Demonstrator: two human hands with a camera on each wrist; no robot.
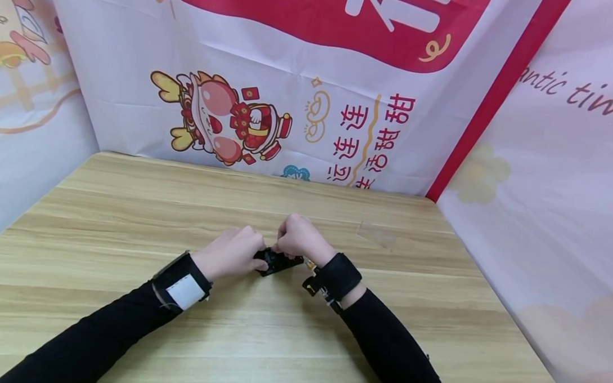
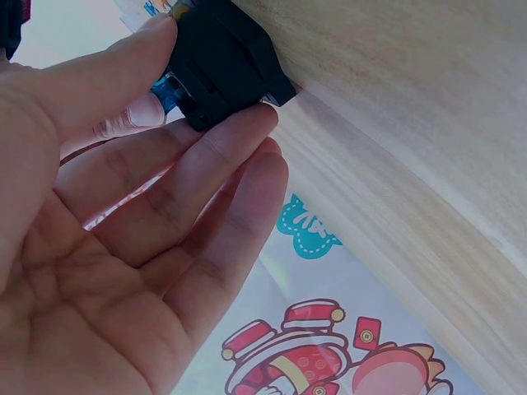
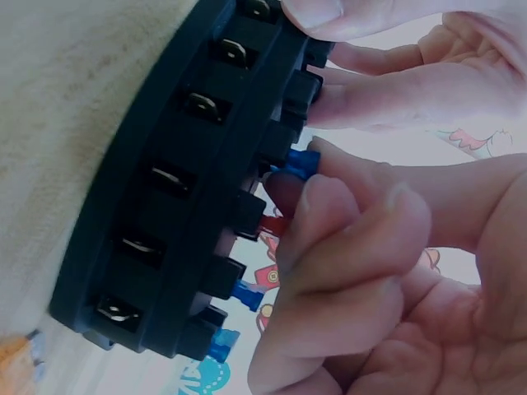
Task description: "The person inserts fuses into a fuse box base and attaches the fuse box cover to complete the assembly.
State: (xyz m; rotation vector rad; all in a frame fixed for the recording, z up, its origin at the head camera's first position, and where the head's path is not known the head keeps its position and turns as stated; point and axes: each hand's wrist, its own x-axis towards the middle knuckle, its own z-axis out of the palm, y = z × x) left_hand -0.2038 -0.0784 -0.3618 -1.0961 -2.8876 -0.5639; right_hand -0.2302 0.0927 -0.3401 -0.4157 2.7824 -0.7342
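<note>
A black fuse box sits tilted over the table between both hands. In the right wrist view the fuse box shows a row of metal terminals along its side and small blade fuses in its slots: a red fuse and blue fuses. My left hand grips one end; in the left wrist view the thumb of my left hand lies on one side and its fingertips on the other. My right hand pinches a blue fuse between thumb and finger, at its slot.
A light wood-grain table lies beneath. A clear strip of tape is on it, to the right of the hands. Printed cloth hangs behind and at the sides. A small orange thing shows at the right wrist view's corner.
</note>
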